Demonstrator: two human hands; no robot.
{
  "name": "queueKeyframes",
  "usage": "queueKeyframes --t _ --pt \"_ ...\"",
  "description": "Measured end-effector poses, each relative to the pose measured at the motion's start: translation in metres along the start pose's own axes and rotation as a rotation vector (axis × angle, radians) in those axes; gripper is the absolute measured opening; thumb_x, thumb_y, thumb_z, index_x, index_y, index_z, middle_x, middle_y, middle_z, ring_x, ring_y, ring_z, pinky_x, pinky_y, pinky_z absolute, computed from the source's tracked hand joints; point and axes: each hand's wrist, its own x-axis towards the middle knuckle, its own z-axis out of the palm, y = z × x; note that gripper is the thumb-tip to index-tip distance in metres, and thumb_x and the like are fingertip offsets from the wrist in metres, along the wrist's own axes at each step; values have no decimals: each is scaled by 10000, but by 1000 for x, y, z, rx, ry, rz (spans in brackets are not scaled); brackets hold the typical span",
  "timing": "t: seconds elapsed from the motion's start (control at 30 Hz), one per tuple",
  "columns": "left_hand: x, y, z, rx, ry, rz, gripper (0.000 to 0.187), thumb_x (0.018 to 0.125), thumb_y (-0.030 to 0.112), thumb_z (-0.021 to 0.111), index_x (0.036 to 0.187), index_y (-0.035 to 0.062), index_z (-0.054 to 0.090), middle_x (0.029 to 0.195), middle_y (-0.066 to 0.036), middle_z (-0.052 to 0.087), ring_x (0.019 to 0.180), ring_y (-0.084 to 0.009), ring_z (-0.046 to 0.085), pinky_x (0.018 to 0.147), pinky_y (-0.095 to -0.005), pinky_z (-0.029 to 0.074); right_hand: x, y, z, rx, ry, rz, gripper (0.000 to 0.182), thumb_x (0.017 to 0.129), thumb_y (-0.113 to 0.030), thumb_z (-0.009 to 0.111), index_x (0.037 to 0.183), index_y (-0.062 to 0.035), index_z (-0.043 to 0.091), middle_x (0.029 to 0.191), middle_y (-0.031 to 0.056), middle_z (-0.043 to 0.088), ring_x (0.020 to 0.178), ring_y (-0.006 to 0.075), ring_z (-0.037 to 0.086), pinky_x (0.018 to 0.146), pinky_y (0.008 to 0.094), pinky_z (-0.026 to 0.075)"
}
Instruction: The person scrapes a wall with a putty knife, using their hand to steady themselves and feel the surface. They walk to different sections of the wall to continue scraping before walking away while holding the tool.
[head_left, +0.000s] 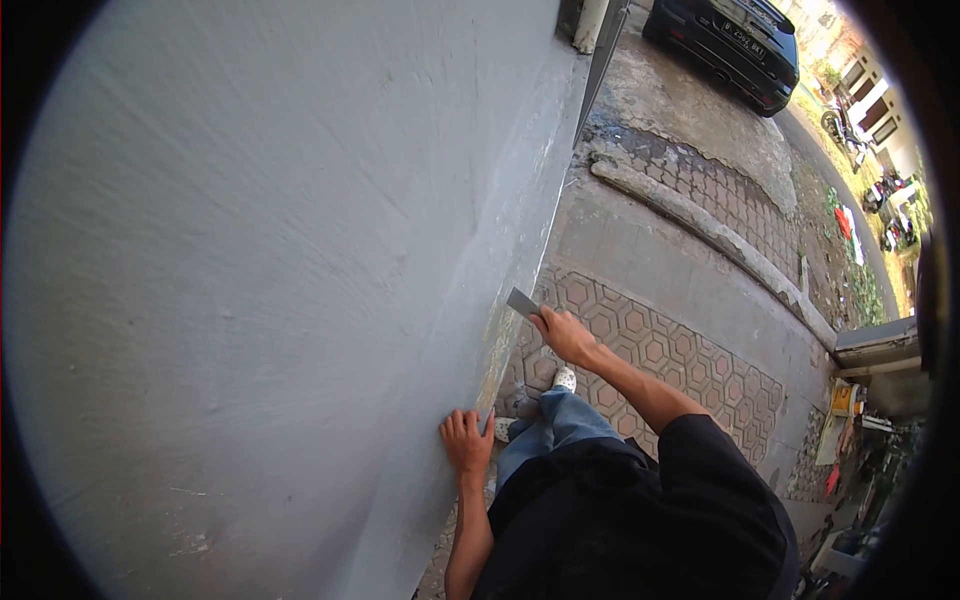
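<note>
My right hand (567, 336) grips a scraper (520, 301) with a flat grey metal blade. The blade's tip overlaps the worn lower border of a grey painted wall (300, 250). Along that border runs a scuffed strip (494, 352) with pale and yellowish patches. Lower down, my left hand (466, 442) lies against the wall close to its edge, fingers stretched out and holding nothing. The scraper's handle is mostly hidden inside my right fist.
Hexagonal paving (660, 350) lies under my feet. Beyond it run a raised concrete curb (710, 232) and a dark parked car (725, 45). Motorbikes (885, 195) stand farther right. A yellow container (847, 398) sits among clutter at the right. A pipe (591, 25) stands at the wall's far end.
</note>
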Motion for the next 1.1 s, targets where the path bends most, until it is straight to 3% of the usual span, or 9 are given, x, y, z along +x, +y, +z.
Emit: queueKeyframes --t 0.27,0.37,0.47,0.6,0.77,0.83,0.93,1.03,1.1 --pt "0 0 6 -10 6 -18 323 817 298 760 788 104 503 815 -73 483 799 -287 508 725 -425 393 12 3 -31 -92 -137 -71 501 1027 -474 400 1075 -8 577 848 277 663 828 472 649 716 550 515" --pt "0 3 3 27 10 -12 342 824 342 752 779 104 511 796 -79 480 775 -283 502 697 -422 392 31 23 -33 -74 -96 -155 495 1023 -465 434 961 7 572 739 257 644 753 444 651 670 518 508" --pt "-3 2 8 56 -4 -30 340 817 330 757 780 101 509 794 -80 478 777 -285 500 699 -422 394 70 56 -64 28 -115 -58 539 1000 -500 453 982 8 632 878 279 671 883 473 644 765 551 502" --pt "-6 3 9 107 -40 -44 349 800 335 748 778 91 499 809 -96 470 790 -300 493 709 -437 394 127 82 -141 -246 -91 18 582 984 -545 446 947 -3 654 893 266 683 896 455 657 767 540 514" --pt "-3 12 7 158 -66 -88 386 764 368 733 778 74 485 825 -127 428 786 -327 463 718 -462 386 230 106 -231 -503 43 -158 510 971 -515 500 1015 -27 639 901 220 692 879 421 674 737 518 527" --pt "-3 12 6 224 -132 -49 419 741 393 731 789 61 479 823 -136 399 773 -342 439 725 -472 383 265 97 -270 -604 62 -236 454 943 -468 575 1046 -28 621 916 204 692 880 401 682 736 497 536" --pt "-5 12 8 288 -165 -63 449 734 415 729 802 49 479 826 -144 394 773 -350 431 748 -493 392 328 111 -305 -671 6 -417 429 898 -470 635 985 -50 627 839 210 677 842 422 677 726 516 530" --pt "-4 15 9 343 -143 -56 471 726 425 737 811 40 480 826 -151 394 776 -359 433 764 -521 400 357 106 -307 -776 -139 -476 416 864 -458 679 952 -52 656 849 201 684 844 416 682 724 511 532" --pt "-5 14 9 350 -160 -63 480 726 430 740 814 37 478 832 -159 394 780 -364 436 770 -540 403 369 103 -313 -798 -231 -409 413 872 -441 680 1005 -50 695 922 185 698 913 377 688 778 473 542"
